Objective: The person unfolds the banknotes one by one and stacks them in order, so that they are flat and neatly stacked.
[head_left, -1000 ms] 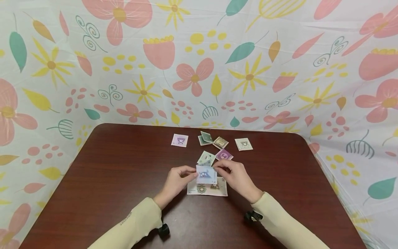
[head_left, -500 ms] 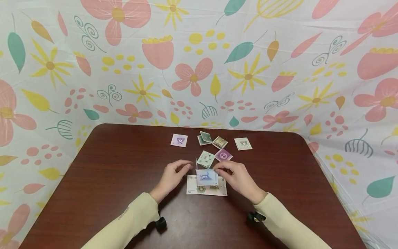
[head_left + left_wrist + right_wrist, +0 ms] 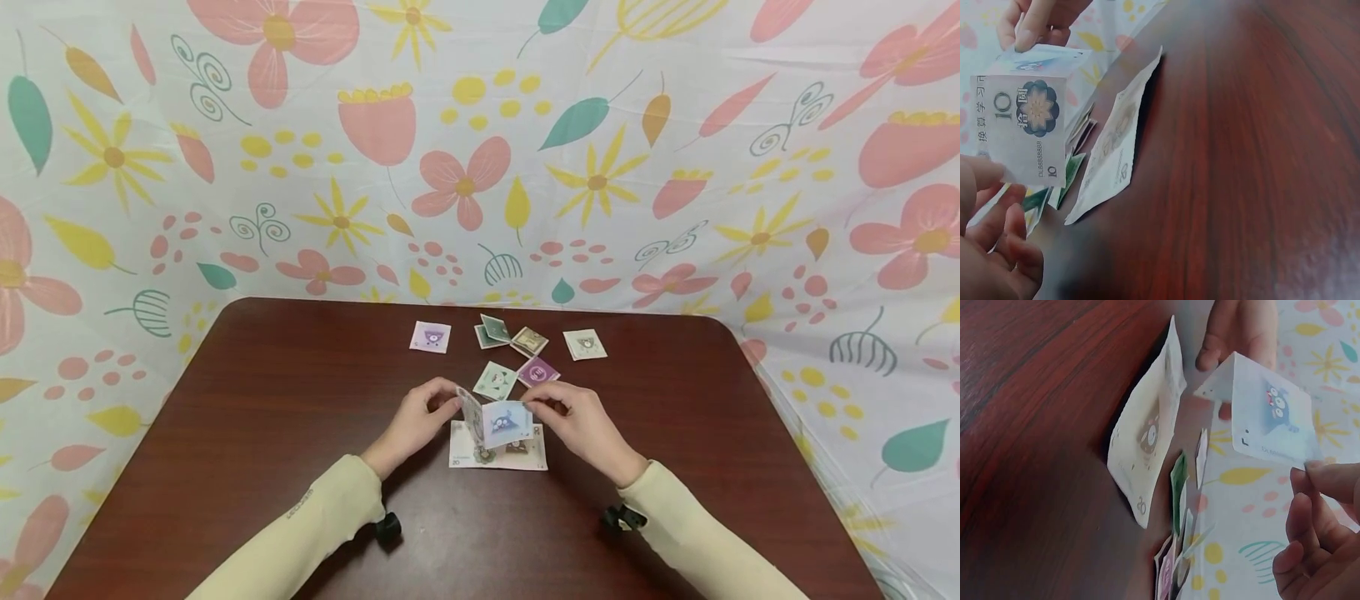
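Note:
A play 10 banknote [image 3: 507, 423], creased down its middle, is held up half unfolded between the two hands. My left hand [image 3: 415, 423] pinches its left flap, printed with a "10" and a rosette in the left wrist view. The far edge of the blue monster half is pinched between thumb and finger of my right hand [image 3: 581, 423]. Below it a flattened play 20 banknote [image 3: 462, 454] lies on the table, its corners curling up in both wrist views. Part of the 20 is covered by the 10 in the head view.
Beyond the hands lie folded play notes: a pale green one [image 3: 495, 381], a magenta one [image 3: 538, 372], a brown one [image 3: 529, 341], a dark green one [image 3: 492, 331], a lilac one [image 3: 431, 337] and a cream one [image 3: 585, 344]. A flowered cloth [image 3: 465, 125] hangs behind the brown table [image 3: 262, 400].
My left hand had come off the 10 note half a second ago and now pinches its left flap, which has swung outward. My right hand has kept its pinch and shifted slightly right.

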`<state>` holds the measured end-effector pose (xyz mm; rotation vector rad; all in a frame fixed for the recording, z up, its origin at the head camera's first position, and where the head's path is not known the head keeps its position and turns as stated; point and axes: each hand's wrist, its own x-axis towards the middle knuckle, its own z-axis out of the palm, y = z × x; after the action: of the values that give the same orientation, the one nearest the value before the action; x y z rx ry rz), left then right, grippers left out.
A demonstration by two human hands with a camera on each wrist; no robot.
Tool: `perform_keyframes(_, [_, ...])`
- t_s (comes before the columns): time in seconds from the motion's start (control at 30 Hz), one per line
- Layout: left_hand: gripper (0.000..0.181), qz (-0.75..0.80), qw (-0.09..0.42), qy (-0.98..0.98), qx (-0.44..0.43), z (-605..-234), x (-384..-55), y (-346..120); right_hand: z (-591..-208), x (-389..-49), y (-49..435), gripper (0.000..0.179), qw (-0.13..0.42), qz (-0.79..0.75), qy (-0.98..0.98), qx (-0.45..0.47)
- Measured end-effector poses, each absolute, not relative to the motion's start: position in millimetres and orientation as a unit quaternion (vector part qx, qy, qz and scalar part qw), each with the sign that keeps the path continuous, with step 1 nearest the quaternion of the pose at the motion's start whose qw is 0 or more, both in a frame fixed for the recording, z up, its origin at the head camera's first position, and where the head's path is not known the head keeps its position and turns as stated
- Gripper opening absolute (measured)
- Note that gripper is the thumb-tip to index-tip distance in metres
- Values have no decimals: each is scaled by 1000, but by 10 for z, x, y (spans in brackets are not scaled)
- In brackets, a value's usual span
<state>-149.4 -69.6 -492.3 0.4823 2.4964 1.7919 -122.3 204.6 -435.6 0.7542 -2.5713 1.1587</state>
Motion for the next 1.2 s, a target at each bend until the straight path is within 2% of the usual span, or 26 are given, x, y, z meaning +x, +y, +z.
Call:
perform_keyframes(0.07, [6, 563, 10, 813, 152, -4913, -1481, -711, -4368, -1238, 2081, 14, 120, 392, -878, 247])
perform_keyframes(0.2, [9, 537, 2, 830, 152, -4890, -1442, -753, -4385, -1260, 2143, 12, 130, 382, -886, 229])
perform_keyframes(0.43, [10, 520, -1, 839, 158, -4852, -1374, -790, -4412, -1272, 2199, 10, 110, 389, -893, 196])
perform_keyframes(0.73, [11, 569, 1, 810, 145, -4790, -1332, -770, -4527, -1249, 2222, 34, 119, 397, -890, 190])
perform_keyframes(0.87, [11, 573, 4, 808, 136, -4776, -1324, -772, -4532, -1225, 2223, 28, 116, 380, -895, 206])
perform_keyframes(1.03, [28, 563, 3, 816, 128, -4788, -1303, -784, -4543, -1202, 2217, 19, 102, 361, -904, 207])
perform_keyframes(1.2, [14, 506, -15, 844, 180, -4813, -1275, -803, -4579, -1178, 2206, 17, 82, 337, -914, 209])
